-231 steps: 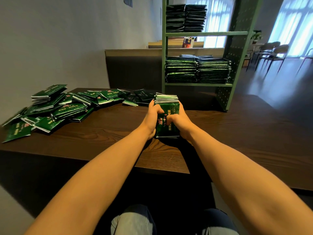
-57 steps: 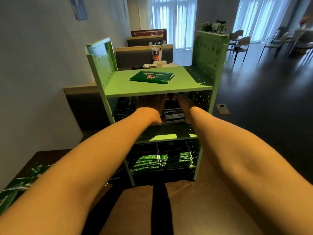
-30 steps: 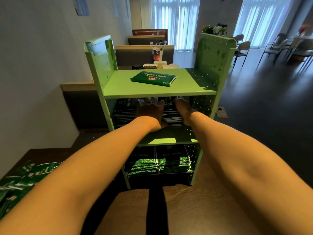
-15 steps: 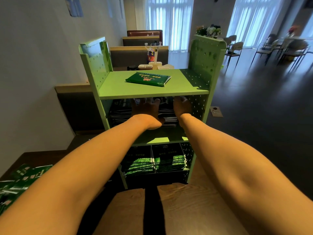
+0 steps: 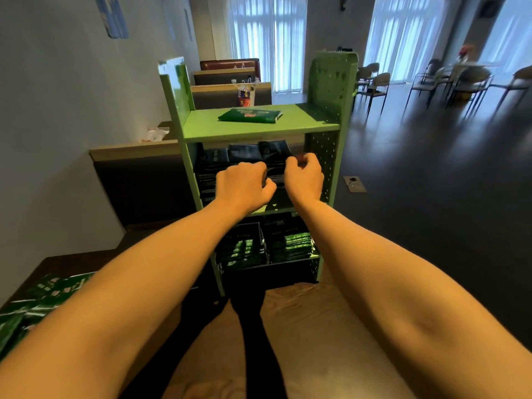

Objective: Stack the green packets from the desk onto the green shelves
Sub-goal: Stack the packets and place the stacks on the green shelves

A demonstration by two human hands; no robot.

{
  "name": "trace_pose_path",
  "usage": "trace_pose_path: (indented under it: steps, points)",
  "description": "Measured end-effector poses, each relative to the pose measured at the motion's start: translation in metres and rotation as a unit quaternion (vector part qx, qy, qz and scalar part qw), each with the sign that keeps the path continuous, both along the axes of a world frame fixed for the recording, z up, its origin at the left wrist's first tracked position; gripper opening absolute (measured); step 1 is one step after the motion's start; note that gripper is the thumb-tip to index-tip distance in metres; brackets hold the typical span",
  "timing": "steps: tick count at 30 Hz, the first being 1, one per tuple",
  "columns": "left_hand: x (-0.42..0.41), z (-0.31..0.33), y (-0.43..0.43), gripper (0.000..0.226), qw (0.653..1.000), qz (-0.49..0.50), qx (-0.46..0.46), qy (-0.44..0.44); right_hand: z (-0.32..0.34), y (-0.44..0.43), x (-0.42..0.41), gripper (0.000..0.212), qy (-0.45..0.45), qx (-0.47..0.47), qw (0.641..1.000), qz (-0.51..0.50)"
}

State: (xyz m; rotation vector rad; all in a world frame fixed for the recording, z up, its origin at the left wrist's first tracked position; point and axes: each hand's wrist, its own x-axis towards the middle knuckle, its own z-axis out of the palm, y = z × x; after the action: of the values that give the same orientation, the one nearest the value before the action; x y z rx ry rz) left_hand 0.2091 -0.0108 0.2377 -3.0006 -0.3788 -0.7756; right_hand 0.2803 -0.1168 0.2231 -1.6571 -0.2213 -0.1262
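Observation:
The green shelf unit [image 5: 259, 130] stands at the far end of the brown desk [image 5: 316, 326]. One green packet [image 5: 249, 115] lies alone on its top shelf. Dark stacks of packets [image 5: 244, 153] fill the middle shelf, and more green packets [image 5: 293, 243] sit in two stacks on the lower shelf. My left hand [image 5: 243, 184] and my right hand [image 5: 303, 175] hover just in front of the middle shelf with loosely curled fingers, holding nothing. Loose green packets [image 5: 43, 295] lie on the desk at the lower left, partly hidden by my left forearm.
A grey wall runs along the left. Booth seat backs [image 5: 230, 92] and a paper bag [image 5: 244, 96] stand behind the shelf unit. Chairs [image 5: 374, 84] line the dark floor to the right, where a small floor plate [image 5: 354, 184] lies.
Both hands have pulled back out of the middle shelf toward me and curled their fingers. The bundle of packets carried earlier now rests in the shelf.

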Motion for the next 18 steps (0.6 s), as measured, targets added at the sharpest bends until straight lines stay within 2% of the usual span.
trace_pose_path:
  steps: [5, 9, 14, 18]
  points:
    - [-0.053, -0.055, 0.002, 0.03, 0.998, 0.04, -0.056, -0.005, -0.068, -0.006, -0.045, 0.005, -0.024, 0.034, 0.999, 0.009]
    - [-0.107, -0.149, 0.013, 0.03, 0.992, 0.068, -0.1, -0.028, -0.168, 0.005, -0.085, 0.004, -0.047, 0.043, 0.997, 0.035]
    - [-0.205, -0.265, 0.017, 0.028, 0.977, 0.12, -0.17, -0.044, -0.276, 0.013, -0.168, 0.009, -0.056, -0.016, 0.994, 0.094]
    - [-0.26, -0.31, 0.015, 0.026, 0.966, 0.165, -0.195, -0.035, -0.314, 0.012, -0.213, 0.012, -0.067, -0.078, 0.983, 0.153]
